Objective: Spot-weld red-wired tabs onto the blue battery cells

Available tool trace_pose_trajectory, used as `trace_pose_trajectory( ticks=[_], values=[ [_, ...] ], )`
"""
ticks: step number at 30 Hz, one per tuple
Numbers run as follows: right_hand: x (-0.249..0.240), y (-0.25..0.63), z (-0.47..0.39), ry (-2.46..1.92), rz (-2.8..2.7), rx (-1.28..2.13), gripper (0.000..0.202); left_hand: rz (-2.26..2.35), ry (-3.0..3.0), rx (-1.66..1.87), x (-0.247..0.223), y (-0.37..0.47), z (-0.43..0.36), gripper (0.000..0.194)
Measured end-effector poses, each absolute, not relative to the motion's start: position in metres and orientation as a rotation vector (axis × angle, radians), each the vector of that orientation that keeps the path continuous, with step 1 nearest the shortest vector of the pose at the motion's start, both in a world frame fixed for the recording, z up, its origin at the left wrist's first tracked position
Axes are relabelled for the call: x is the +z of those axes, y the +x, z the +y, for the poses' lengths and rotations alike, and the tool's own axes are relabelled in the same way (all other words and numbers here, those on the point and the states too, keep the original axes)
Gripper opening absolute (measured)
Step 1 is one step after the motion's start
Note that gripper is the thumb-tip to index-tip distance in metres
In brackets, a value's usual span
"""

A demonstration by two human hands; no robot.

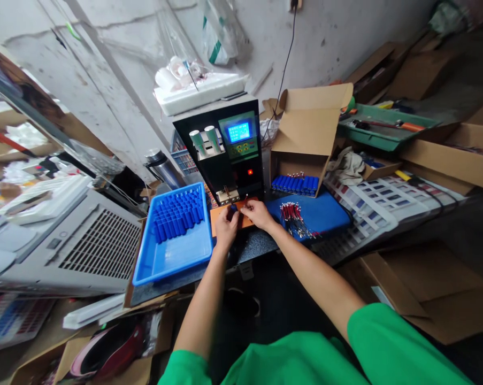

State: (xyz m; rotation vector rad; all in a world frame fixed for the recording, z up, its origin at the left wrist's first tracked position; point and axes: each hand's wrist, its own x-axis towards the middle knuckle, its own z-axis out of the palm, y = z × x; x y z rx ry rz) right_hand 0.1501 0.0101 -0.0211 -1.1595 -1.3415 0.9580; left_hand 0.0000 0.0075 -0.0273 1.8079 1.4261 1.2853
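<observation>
My left hand (227,226) is closed around a dark blue battery cell (234,208) on the orange board (221,214), just under the electrodes (225,193) of a black spot welder (241,179) with a lit screen. Close beside it, my right hand (259,214) pinches a small thin piece, perhaps a wire lead; the fingers mostly cover it. Left of my hands, a blue tray (177,262) holds many upright blue cells (179,214). To the right, a bunch of red and black wire leads (292,216) lies on a blue mat (325,213).
Behind the mat, an open cardboard box (305,128) contains rows of blue cells with leads. A steel thermos (165,168) stands behind the tray. At the right are a green tool tray (385,139) and a white plastic crate (359,206). A cardboard box (426,289) sits lower right.
</observation>
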Motion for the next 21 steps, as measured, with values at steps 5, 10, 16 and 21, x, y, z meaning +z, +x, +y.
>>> trace_pose_trajectory(
  ticks=[5, 10, 16, 21],
  values=[
    [-0.018, 0.153, 0.007, -1.077, -1.279, 1.078, 0.033, 1.305, 1.687, 1.361, -0.018, -0.005, 0.005, 0.035],
    [-0.012, 0.157, 0.005, -1.032, -1.204, 1.218, 0.035, 1.391, 1.703, 1.354, -0.015, -0.029, -0.016, 0.030],
    [-0.011, 0.157, 0.006, -0.988, -1.105, 1.289, 0.039, 1.455, 2.071, 1.170, -0.017, -0.030, -0.033, 0.013],
    [-0.010, 0.159, 0.005, -0.965, -1.128, 1.293, 0.040, 1.436, 2.121, 1.124, -0.021, -0.022, -0.027, 0.015]
  ],
)
